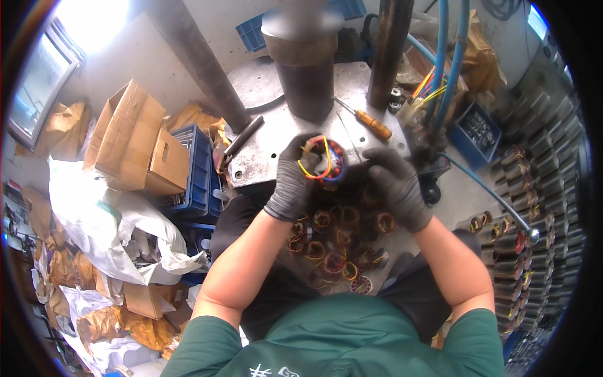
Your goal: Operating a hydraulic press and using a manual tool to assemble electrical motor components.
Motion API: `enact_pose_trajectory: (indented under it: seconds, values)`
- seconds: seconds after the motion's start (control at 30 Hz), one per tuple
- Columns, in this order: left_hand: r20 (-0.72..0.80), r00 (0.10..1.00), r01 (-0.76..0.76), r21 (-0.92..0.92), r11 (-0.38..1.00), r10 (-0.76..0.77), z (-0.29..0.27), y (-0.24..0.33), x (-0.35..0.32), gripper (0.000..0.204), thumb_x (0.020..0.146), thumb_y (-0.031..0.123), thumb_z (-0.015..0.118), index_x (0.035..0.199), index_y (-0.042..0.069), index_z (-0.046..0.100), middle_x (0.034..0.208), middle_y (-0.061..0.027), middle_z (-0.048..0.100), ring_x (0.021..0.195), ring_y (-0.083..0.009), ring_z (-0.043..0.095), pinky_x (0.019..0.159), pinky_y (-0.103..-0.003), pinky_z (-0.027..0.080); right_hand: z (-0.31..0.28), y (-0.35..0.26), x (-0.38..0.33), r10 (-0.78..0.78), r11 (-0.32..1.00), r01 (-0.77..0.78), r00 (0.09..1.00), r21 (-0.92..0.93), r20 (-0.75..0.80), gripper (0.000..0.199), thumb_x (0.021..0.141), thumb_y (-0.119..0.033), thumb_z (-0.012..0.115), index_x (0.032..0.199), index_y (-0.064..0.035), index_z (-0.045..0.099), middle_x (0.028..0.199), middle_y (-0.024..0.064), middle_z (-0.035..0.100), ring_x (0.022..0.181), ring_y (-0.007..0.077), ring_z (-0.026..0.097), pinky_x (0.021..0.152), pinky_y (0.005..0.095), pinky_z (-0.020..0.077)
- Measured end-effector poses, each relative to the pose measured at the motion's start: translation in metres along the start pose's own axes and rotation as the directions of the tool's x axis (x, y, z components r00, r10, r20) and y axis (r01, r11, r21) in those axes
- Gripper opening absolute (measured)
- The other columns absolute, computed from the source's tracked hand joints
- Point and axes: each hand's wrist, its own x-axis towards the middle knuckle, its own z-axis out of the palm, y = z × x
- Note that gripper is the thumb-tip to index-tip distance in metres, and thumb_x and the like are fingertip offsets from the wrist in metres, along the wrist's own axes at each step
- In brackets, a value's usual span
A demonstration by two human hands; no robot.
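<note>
My left hand (293,179), in a grey knit glove, is closed around a wound motor stator (338,164) at the near edge of the metal press table (264,154). Yellow and red lead wires loop over the stator's open top, with blue and red at its rim. To its right, my gloved right hand (399,191) is apart from it, the visible fingers extended leftward and slightly spread. I see nothing held in them, though their undersides are hidden. A screwdriver with a wooden handle (373,124) lies on the table beyond my right hand.
A dark press ram (306,81) stands between two thick columns. A short dark bar (244,136) lies at the table's left. Below my hands are several wound stators (334,262). Cardboard boxes (125,138) and a white sack (88,207) are left; stacked metal cylinders (534,188) fill the right.
</note>
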Motion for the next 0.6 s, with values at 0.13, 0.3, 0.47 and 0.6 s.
enact_pose_trajectory:
  seconds: [0.13,0.3,0.47,0.6]
  values:
    - [0.081,0.727,-0.512,0.726,0.46,0.682,-0.01,0.013,0.027,0.046,0.08,-0.008,0.063,0.123,0.004,0.065,0.117,-0.0135,0.063,0.107,-0.0266,0.065,0.095,-0.038,0.054,-0.002,-0.003,0.001,-0.112,0.985,0.104,0.992,-0.134,-0.054,0.026,0.099,-0.01,0.066,0.124,-0.0042,0.066,0.112,0.0017,0.067,0.106,0.0099,0.059,0.098,0.0289,0.0478]
    - [0.407,0.659,-0.542,0.84,0.024,0.633,-0.019,-0.017,0.035,0.062,0.065,-0.004,0.081,0.121,0.014,0.064,0.125,-0.0136,0.055,0.113,-0.0343,0.053,0.096,-0.043,0.05,-0.008,0.006,-0.001,-0.176,0.964,0.165,0.983,-0.207,-0.041,0.025,0.099,-0.011,0.065,0.123,-0.0033,0.066,0.113,0.0025,0.066,0.107,0.0105,0.059,0.098,0.0298,0.0478]
    - [0.432,0.658,-0.599,0.797,0.08,0.617,-0.012,-0.024,0.02,0.06,0.066,-0.01,0.072,0.122,0.012,0.064,0.124,-0.0137,0.055,0.113,-0.0334,0.056,0.097,-0.042,0.052,-0.008,0.005,-0.003,-0.154,0.956,0.136,0.987,-0.259,-0.048,0.025,0.098,-0.01,0.065,0.122,-0.0025,0.066,0.11,0.0029,0.067,0.103,0.0102,0.059,0.094,0.0291,0.0494]
    - [0.076,0.922,-0.366,0.491,0.791,0.38,-0.004,-0.029,0.005,0.059,0.072,-0.015,0.055,0.127,0.005,0.061,0.121,-0.0157,0.061,0.11,-0.0291,0.065,0.1,-0.041,0.056,-0.01,0.007,0.0,-0.134,0.964,0.118,0.99,-0.236,-0.053,0.025,0.098,-0.01,0.065,0.122,-0.0024,0.066,0.109,0.0031,0.067,0.102,0.0099,0.06,0.093,0.0287,0.05]
